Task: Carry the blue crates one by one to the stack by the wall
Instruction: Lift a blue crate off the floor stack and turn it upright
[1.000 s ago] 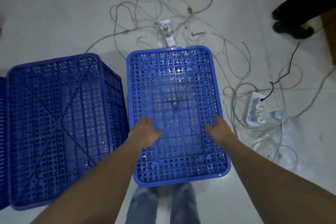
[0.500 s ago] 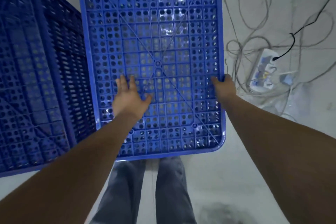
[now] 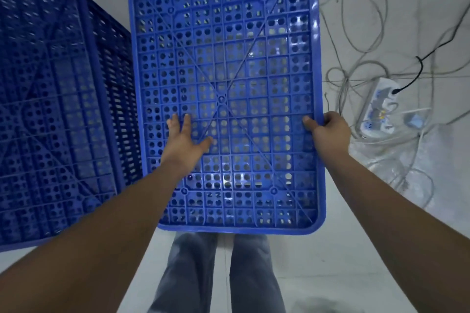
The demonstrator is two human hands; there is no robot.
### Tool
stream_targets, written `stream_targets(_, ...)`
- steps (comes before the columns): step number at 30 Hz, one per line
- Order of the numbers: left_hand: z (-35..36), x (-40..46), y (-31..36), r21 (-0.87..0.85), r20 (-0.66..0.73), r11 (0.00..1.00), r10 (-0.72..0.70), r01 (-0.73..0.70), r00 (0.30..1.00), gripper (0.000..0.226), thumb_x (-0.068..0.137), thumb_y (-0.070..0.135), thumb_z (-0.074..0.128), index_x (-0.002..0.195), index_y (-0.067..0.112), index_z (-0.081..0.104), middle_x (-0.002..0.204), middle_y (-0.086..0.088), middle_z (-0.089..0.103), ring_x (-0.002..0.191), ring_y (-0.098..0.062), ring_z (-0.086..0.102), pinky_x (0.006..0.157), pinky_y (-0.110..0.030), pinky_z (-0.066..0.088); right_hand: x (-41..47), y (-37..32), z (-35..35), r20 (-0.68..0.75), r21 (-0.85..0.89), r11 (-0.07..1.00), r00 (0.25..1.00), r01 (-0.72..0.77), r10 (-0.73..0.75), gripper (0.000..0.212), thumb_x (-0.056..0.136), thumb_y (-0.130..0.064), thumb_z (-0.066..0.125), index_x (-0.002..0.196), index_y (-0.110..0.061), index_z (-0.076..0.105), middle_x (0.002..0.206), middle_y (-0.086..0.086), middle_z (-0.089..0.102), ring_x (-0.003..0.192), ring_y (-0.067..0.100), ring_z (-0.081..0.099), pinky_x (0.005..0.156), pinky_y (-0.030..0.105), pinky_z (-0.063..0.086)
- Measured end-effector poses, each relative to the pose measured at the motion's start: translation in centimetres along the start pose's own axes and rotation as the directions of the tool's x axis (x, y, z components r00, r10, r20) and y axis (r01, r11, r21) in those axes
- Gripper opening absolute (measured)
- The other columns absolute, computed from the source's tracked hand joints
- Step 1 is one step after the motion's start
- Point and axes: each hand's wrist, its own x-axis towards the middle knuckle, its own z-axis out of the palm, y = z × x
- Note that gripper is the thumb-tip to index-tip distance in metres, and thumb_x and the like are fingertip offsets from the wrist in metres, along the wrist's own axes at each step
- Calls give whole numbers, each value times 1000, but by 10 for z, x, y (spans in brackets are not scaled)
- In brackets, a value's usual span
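A blue perforated crate [image 3: 229, 63] lies upside down in front of me, its gridded bottom facing up. My right hand [image 3: 328, 132] is clamped on the crate's right rim, thumb on top and fingers curled under the edge. My left hand [image 3: 184, 140] rests flat on the crate's bottom left of centre, fingers spread. A second, taller blue crate [image 3: 58, 109] stands upside down right beside it on the left, their sides close together.
Tangled grey cables [image 3: 356, 40] cover the pale floor to the right and behind. A white power strip [image 3: 381, 109] with a black cord plugged in lies right of the crate. My grey trouser legs [image 3: 216, 274] show below the crate.
My right hand slid from the crate's bottom out to the right rim and closed on it. The view dropped closer to the crate. The left hand stayed flat on it.
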Motion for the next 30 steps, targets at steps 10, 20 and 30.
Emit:
stream_targets(10,-26,-20,74,-297,126,933,-174,204,977,76,96,57,30,155,17,3,163,-7,6,138,-32,36,88,-37,41,-73,-70,-22,-195,109,974,965,200,-177,44,74,-26,77,58,-29,37,52,-12,37,42,-3,43,44,10,32)
stream_targets(20,-35,-78,119,-618,-46,779,96,-104,994,92,73,67,58,146,17,33,147,-5,45,133,-25,46,110,-41,37,-144,-98,32,-172,-25,983,968,182,-184,32,79,-12,65,67,-21,36,60,-10,37,48,7,31,44,26,19)
stream_targets(30,-83,-33,53,-408,-178,904,58,-128,982,19,94,13,52,76,7,53,69,-5,55,59,-15,51,55,-24,44,-151,-114,73,142,-36,919,912,393,-384,17,91,-15,59,103,-6,67,107,8,64,97,22,61,75,33,49)
